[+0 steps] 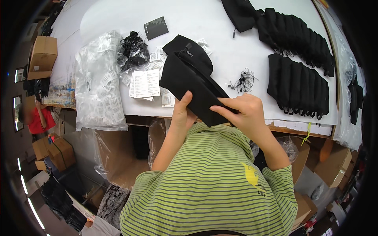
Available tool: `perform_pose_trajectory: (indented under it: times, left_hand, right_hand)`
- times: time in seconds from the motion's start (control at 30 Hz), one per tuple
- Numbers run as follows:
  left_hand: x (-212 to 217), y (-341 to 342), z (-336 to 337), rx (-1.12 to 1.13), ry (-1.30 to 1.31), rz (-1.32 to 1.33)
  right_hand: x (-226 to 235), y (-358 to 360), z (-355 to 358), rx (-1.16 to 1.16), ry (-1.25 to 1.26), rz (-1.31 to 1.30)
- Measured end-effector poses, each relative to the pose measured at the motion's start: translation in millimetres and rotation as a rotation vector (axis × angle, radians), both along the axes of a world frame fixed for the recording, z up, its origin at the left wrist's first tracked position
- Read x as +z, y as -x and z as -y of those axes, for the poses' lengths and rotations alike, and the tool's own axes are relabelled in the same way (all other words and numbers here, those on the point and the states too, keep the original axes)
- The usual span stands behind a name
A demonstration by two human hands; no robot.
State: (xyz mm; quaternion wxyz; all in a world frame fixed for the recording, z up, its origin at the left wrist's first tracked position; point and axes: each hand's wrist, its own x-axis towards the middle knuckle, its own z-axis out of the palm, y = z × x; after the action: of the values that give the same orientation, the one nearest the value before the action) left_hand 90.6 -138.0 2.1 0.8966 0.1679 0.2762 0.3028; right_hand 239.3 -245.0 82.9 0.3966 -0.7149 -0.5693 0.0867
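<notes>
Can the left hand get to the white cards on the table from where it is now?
Probably yes. The left hand grips the black garment, but the white cards lie just up and left of it, nothing between; it must let go first.

Green striped tee (pixel 208 188), yellow print, prob. short-slv.

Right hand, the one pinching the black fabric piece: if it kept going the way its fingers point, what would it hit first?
The right hand points left across the black fabric piece, so it would likely meet the left hand gripping the same piece first. Depth is hard to judge here.
</notes>
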Motion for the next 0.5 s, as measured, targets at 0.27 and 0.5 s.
perform_pose_trajectory:
  times: [0.27, 0.5]
  left_hand:
    - [18.3, -21.3, -10.3, 0.08, 0.018, -0.031]
    - [23.3, -23.3, -5.7, 0.12, -0.042, -0.076]
  right_hand:
    - [-18.7, 7.4, 5.9, -0.101, -0.044, 0.017]
    - [-40.6, 11.3, 11.8, -0.462, -0.138, -0.968]
